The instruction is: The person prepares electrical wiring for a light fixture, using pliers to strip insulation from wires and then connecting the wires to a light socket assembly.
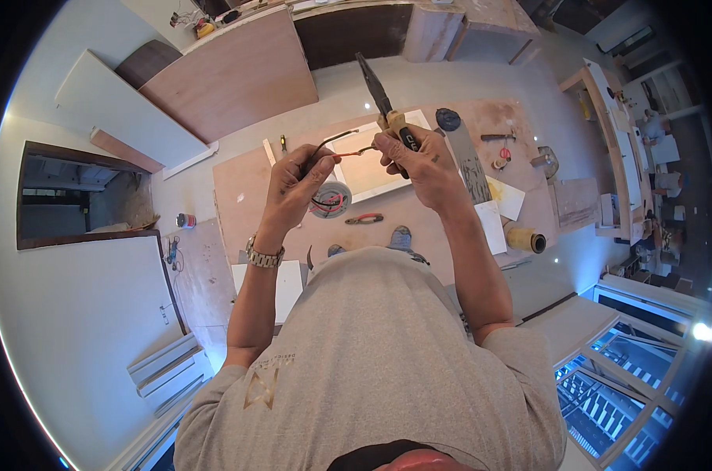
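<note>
My left hand [301,184] pinches red and black wires [345,155], their ends reaching toward my right hand. A round whitish object [331,207] with red and black wire shows just below it; whether it hangs or rests I cannot tell. My right hand [415,169] grips a hand tool [378,90] with long dark jaws pointing up and a tan-and-black handle, beside the wire ends. Below both hands lie red-handled pliers [364,219] and a framed white panel [371,184] on a plywood board [254,212].
Around the board are a hammer [497,137], a yellow roll [525,238], white pieces [509,196] and a small can [185,220]. Large panels [207,86] lean at the back left. A long wooden frame [577,86] stands on the right, with other people [654,125] beyond it.
</note>
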